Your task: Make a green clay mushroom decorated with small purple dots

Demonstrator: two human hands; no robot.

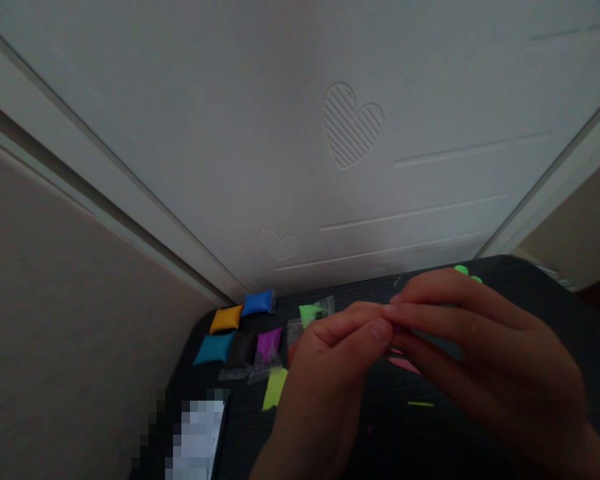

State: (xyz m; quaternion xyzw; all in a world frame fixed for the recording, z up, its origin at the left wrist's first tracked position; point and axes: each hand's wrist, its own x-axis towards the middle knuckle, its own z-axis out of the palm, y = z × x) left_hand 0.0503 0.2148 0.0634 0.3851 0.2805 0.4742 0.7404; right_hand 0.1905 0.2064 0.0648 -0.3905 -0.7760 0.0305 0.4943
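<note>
Over the dark table, my left hand (330, 360) and my right hand (500, 353) meet at the fingertips. Between them a small purple piece of modelling clay (399, 329) just shows; most of it is hidden by the fingers. Both hands are closed in a pinch on it. Flat pink pieces (404, 365) lie on the table beneath the right fingers. A thin yellow-green strip (421, 403) rests below them. Left of my left hand are a yellow-green piece (275, 388) and an opened bag with purple clay (269, 345).
Blue (258, 303), orange (227, 319), teal (215, 349) and black (240, 352) clay packets lie at the table's left. A green packet (310, 315) sits behind my left hand, and green pieces (461, 270) at the back. A phone-like device (200, 433) lies front left. A white door (230, 133) rises behind.
</note>
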